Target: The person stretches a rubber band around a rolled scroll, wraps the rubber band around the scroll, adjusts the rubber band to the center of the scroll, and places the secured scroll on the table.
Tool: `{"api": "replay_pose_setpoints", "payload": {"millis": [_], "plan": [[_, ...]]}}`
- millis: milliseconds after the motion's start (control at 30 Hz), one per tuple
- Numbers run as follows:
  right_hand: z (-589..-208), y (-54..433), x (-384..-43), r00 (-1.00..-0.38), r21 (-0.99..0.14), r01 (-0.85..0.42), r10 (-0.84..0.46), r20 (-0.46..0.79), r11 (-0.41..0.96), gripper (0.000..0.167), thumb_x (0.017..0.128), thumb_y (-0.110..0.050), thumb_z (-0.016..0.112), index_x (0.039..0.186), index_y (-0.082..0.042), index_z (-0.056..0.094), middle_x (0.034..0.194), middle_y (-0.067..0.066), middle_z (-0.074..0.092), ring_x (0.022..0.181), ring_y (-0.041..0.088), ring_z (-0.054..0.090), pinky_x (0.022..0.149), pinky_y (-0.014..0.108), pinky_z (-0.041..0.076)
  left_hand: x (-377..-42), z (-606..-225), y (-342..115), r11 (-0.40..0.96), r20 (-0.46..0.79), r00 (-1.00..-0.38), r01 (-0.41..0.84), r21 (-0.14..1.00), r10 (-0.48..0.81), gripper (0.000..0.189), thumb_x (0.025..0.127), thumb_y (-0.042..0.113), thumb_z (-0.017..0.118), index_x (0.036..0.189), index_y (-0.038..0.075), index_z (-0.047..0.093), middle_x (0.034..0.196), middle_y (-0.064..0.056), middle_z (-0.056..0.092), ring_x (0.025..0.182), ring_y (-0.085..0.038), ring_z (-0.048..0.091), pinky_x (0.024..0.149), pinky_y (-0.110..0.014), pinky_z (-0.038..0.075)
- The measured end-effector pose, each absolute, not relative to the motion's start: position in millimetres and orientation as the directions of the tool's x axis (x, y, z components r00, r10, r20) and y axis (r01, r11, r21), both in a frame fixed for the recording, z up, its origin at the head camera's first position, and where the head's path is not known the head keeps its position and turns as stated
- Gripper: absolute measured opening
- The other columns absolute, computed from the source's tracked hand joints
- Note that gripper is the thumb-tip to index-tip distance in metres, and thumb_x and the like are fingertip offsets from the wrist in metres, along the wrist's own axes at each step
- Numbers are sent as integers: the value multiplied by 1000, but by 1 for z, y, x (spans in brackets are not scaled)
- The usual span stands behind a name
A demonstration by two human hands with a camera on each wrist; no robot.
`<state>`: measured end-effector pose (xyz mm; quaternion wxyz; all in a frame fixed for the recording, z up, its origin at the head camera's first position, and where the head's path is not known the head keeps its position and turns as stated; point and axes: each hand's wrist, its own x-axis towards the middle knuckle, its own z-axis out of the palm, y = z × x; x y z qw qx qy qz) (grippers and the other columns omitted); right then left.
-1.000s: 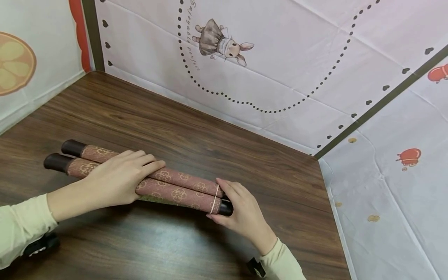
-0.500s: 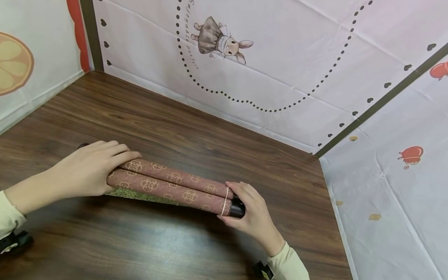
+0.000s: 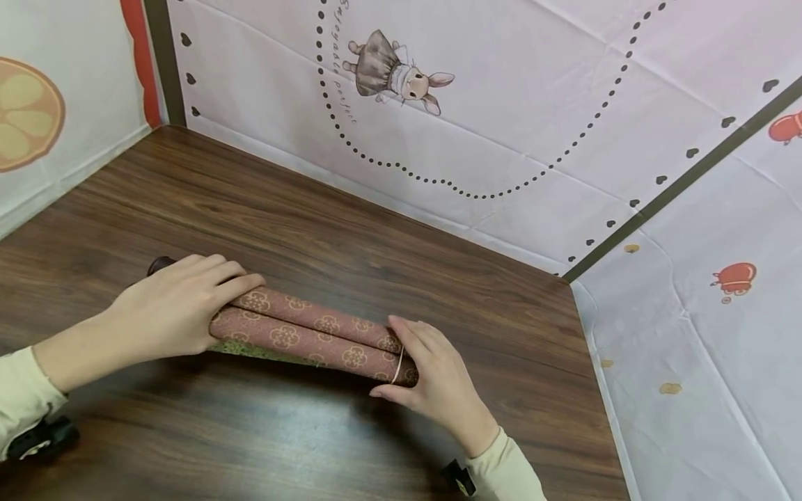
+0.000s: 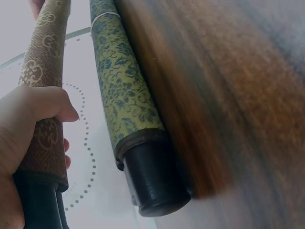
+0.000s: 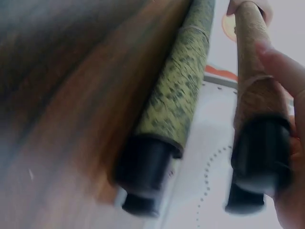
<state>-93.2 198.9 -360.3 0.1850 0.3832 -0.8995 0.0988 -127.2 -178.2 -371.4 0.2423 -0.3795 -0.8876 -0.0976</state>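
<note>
Two pink-brown scroll rolls with gold flowers lie side by side, slanting down to the right. My left hand grips them near the left end, thumb on the near side. At the right end my right hand holds the pair between thumb and fingers. A thin pale band loops round both, a little in from their black end caps. Below the pair is a yellow-green patterned roll, apart from it in both wrist views, black-ended, with its own thin band. Most of it is hidden in the head view.
Under the rolls is a dark wood-grain table. A white printed sheet wall rises at its back, with more printed sheets at left and right.
Both hands and the rolls moved right, then slightly back left. My left hand slid toward the left end. The band now sits farther in from the right end.
</note>
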Motion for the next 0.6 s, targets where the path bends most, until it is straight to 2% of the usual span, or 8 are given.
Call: {"api": "replay_pose_setpoints", "payload": {"millis": [133,367,600], "plan": [[-357,210,-93,-651,-38,-710,-636,414,703,103,61,-52,88,144,-7,48,131,8,64,121,21,61,112,39,44,-127,-369,-179,708,506,-602,706,-25,618,74,47,25,87,114,5,66,98,-6,66,91,-27,61,83,-44,51],[-360,215,-93,-665,-56,-704,-629,404,708,84,68,-46,86,136,-6,57,127,8,67,118,20,63,113,39,43,-126,-367,-181,712,499,-619,702,5,606,74,45,22,86,115,4,66,99,-6,66,93,-27,61,84,-45,51],[-360,213,-93,-669,-70,-702,-624,404,708,82,68,-46,86,135,-6,58,127,7,68,118,22,63,113,39,44,-127,-367,-179,705,500,-613,710,9,611,74,46,21,85,116,4,66,101,-6,67,93,-27,61,82,-46,51]]}}
